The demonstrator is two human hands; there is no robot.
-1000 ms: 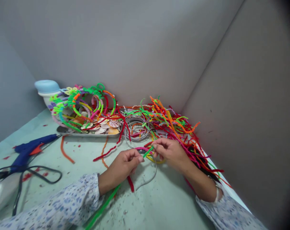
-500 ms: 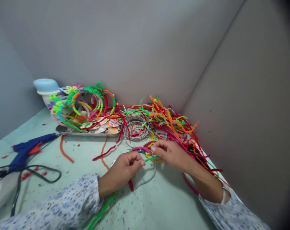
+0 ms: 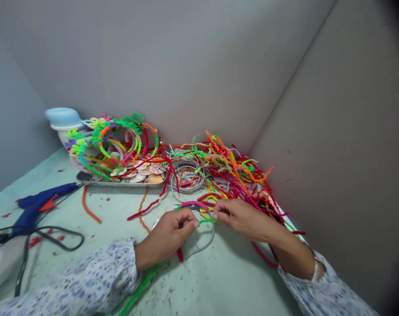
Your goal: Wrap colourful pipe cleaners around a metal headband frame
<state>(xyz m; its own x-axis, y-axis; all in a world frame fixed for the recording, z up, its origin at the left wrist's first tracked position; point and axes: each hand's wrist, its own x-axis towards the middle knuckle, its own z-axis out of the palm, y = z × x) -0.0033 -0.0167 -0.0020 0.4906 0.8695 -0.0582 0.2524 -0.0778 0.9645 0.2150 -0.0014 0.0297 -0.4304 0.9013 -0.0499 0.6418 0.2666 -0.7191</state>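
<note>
1. The left hand is closed in a narrow pinch on a green pipe cleaner, probably to steady it close to its short end.
2. That end points toward the right hand, whose thumb and fingertips are nearly together beside it; whether they grip it, I cannot tell.
3. The pipe cleaner's long tail emerges below the left wrist, which seems to leave the pinch unobstructed.
4. Just beyond the pinch lies a partly wrapped wire hoop, pink above and bare grey toward the wearer (the left fingers may also be on it, but they hide that part).
5. Loose pipe cleaners are heaped beyond the right hand, presumably for easy reach; the hot glue gun lies well left of the grip.
</note>
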